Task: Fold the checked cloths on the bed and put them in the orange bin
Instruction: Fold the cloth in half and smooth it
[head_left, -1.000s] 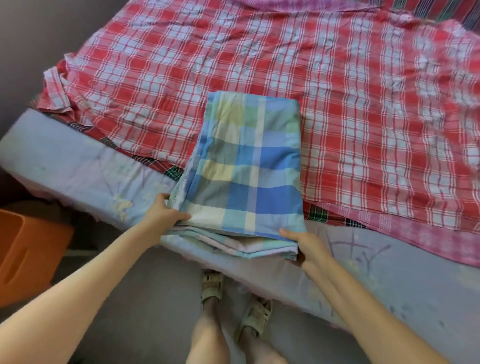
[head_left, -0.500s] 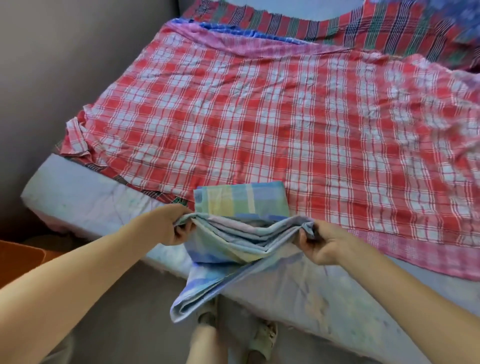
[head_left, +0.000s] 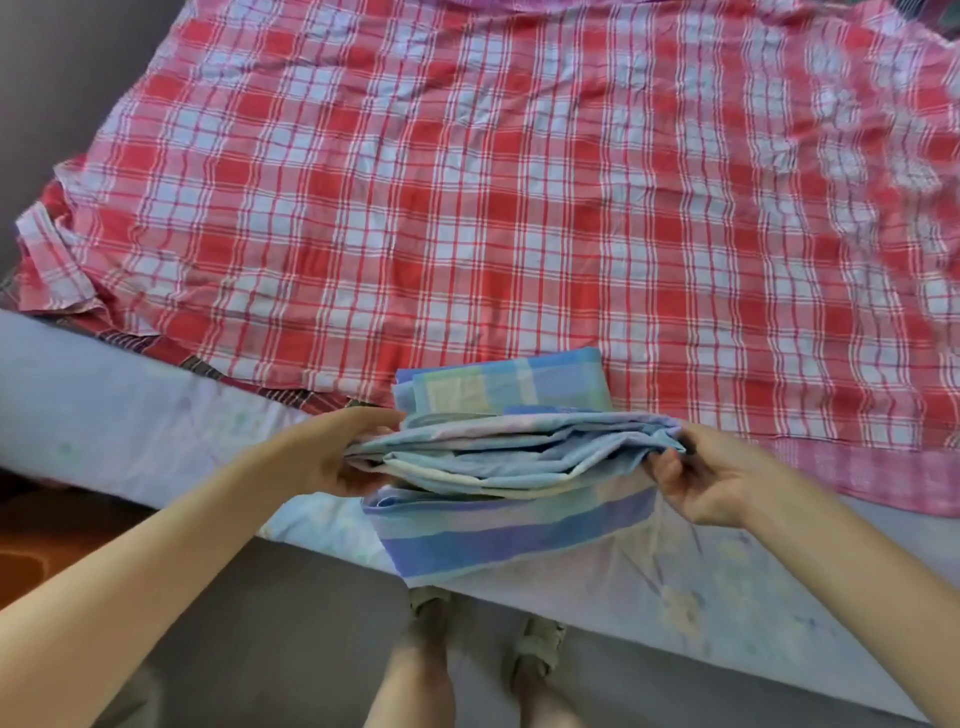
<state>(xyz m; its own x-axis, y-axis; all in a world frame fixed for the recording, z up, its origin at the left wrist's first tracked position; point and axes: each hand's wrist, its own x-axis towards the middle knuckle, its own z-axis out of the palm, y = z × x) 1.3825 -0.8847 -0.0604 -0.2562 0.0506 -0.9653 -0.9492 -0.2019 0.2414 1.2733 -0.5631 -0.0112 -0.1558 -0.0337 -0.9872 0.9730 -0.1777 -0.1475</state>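
A blue, green and yellow checked cloth (head_left: 511, 457) is folded into a thick stack at the bed's near edge. My left hand (head_left: 332, 457) grips its left end and my right hand (head_left: 706, 478) grips its right end, lifting the near layers toward the far part that lies flat. One loose layer hangs below over the mattress side. A large red and white checked cloth (head_left: 519, 197) lies spread flat across the bed behind it. A sliver of the orange bin (head_left: 31, 551) shows at the lower left on the floor.
The bed has a pale lilac sheet (head_left: 130, 415) along its near edge. More checked cloths peek out under the red one at the left edge. A grey wall stands at the upper left. My feet in sandals (head_left: 540, 644) are on the grey floor below.
The blue cloth lay flat with my hands at its near corners; both hands then gripped the near end, raised it and are carrying it toward the far half.
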